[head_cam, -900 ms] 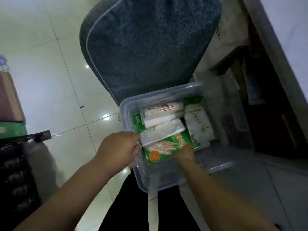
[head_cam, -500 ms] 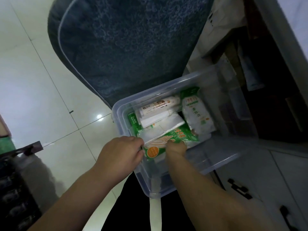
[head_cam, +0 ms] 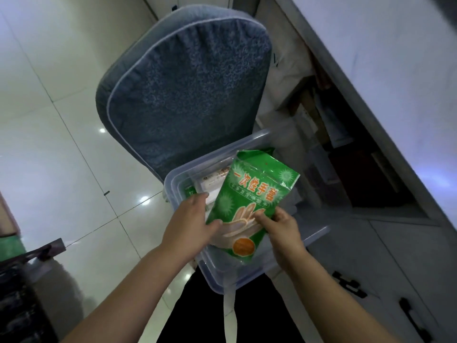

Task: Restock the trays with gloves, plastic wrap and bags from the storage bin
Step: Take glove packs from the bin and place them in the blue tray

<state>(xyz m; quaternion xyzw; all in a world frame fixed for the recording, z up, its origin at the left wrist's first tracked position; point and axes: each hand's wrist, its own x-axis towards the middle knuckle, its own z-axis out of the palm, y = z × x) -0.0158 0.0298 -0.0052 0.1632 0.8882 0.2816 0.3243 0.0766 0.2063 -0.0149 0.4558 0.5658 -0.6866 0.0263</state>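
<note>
A green pack of disposable gloves (head_cam: pixel 254 191) stands upright above the clear plastic storage bin (head_cam: pixel 316 233). My left hand (head_cam: pixel 190 224) holds the pack's lower left edge, thumb on its front. My right hand (head_cam: pixel 282 224) pinches its lower right edge. Inside the bin, mostly hidden behind the pack, lie white rolls (head_cam: pixel 212 179) and another green pack (head_cam: pixel 190 191).
The bin rests on a chair with a blue-grey cushion (head_cam: pixel 185 87). A grey counter edge (head_cam: pixel 371 95) and cabinet doors with black handles (head_cam: pixel 410 315) lie to the right. White tiled floor (head_cam: pixel 49 144) spreads left, with a dark rack (head_cam: pixel 17 293) at the lower left.
Both hands have lifted the green glove pack out of the bin and turned it upright. The view has shifted, showing more of the chair and cabinet.
</note>
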